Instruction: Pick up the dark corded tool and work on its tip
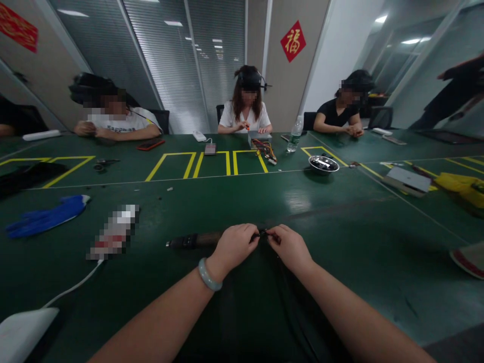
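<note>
A dark electric screwdriver with a silver tip lies nearly level on the green table, its tip pointing left. My left hand, with a pale green bangle at the wrist, is closed over its right end, thumb and fingers pinched together. Just to the right, my right hand pinches the end of a black cable close to the left fingertips. A small dark part shows between the two hands, too small to make out clearly. The cable runs from there down toward the table's near edge.
A blue glove and a blurred-out device on a white lead are at left. Farther back stand a metal bowl, a water bottle and a box with coloured wires. Several people sit across the table.
</note>
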The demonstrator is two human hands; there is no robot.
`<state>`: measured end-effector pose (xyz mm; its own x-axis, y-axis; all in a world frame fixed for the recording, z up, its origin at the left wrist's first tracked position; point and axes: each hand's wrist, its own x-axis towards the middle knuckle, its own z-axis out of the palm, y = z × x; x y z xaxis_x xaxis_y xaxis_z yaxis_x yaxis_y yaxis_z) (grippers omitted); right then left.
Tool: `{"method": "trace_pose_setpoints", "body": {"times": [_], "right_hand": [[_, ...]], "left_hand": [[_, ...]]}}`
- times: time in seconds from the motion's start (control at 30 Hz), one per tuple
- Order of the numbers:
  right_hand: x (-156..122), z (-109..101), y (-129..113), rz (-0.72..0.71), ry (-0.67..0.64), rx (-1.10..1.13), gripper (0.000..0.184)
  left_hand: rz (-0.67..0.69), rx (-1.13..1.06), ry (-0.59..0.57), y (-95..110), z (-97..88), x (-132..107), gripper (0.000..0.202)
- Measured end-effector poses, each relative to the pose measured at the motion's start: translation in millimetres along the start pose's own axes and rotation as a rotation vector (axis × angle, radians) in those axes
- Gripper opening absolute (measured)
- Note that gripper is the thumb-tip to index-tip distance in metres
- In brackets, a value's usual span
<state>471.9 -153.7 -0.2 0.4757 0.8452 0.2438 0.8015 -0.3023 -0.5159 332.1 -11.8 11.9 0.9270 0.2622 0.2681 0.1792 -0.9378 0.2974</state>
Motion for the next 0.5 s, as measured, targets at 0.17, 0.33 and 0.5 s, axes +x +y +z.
{"method": "trace_pose_setpoints", "body": {"times": [0.17,0.33,0.5], "right_hand": [[0.5,2.2,-4.5,-0.025,-0.029,-0.050,0.019],[0.6,4.2,-6.3,-0.066,-0.019,-0.105,0.019],[0.1,5.5,-6.6,-0.108,-0.025,-0.156,0.018]], "left_hand": [[0.006,-0.011,-0.006,-0.6,-1.3,0.0,0.013],[0.004,-0.013,-0.004,-0.9,-1.5,0.5,0.011],[-0.002,-0.018,-0.001,-2.0,-0.4,-0.1,0.011]]}}
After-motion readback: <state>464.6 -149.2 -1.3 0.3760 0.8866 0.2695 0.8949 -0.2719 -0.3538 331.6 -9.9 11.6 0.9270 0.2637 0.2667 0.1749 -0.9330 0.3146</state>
